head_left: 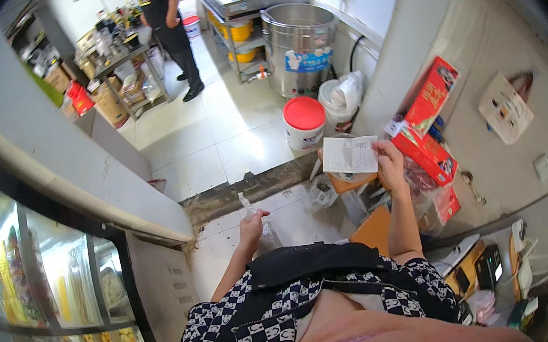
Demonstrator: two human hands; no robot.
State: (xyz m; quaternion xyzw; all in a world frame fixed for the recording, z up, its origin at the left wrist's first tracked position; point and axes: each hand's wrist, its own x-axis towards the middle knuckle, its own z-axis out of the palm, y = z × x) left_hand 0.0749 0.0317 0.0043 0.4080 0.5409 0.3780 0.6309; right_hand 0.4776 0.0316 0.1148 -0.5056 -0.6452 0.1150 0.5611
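Note:
An open white notebook (350, 155) with handwriting on its pages is gripped at its right edge by my right hand (389, 160). Closed around the gathered neck of a clear plastic bag (267, 235), my left hand (251, 227) is lower and to the left. A twisted end of the bag sticks up above that fist, while the rest hangs below, and what it contains cannot be made out. Beneath the notebook is an orange-brown stool (349, 183), partly covered by the pages.
A raised dark sill (249, 191) crosses the doorway ahead. Beyond it stand a red-lidded bucket (304, 122), a large steel barrel (301, 49) and a person in a dark apron (168, 33). A glass-fronted display fridge (60, 265) lines the left; red boxes (428, 131) are at right.

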